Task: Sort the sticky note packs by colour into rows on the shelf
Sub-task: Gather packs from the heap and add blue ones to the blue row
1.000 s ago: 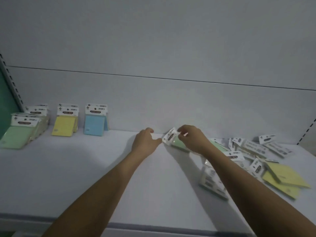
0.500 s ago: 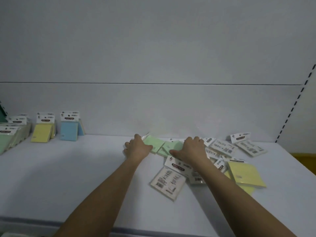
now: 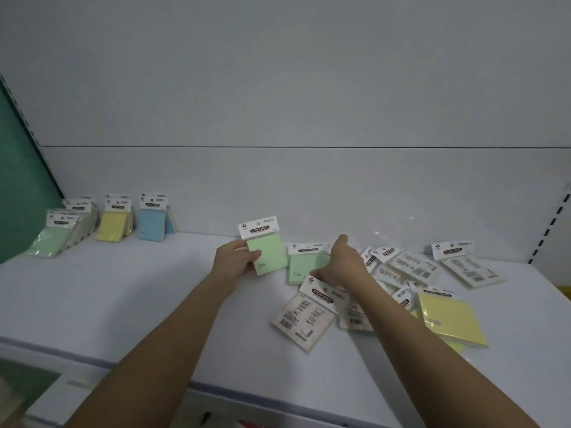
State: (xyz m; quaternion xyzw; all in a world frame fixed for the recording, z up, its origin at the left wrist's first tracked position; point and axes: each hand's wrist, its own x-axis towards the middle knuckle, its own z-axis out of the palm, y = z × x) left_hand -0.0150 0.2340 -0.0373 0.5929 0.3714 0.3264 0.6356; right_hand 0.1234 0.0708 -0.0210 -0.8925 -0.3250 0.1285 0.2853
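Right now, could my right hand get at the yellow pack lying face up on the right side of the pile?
Probably yes. The right hand rests on a green pack in the pile, and the yellow pack lies on top, uncovered, just beside that forearm. Nothing stands between them.

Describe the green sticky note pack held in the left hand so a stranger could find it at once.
Start at the white shelf and find the loose pile of sticky note packs on its right side. Just left of that pile, the left hand grips a green sticky note pack with a white header card. It alone is lifted upright; a second green pack lies flat beside it.
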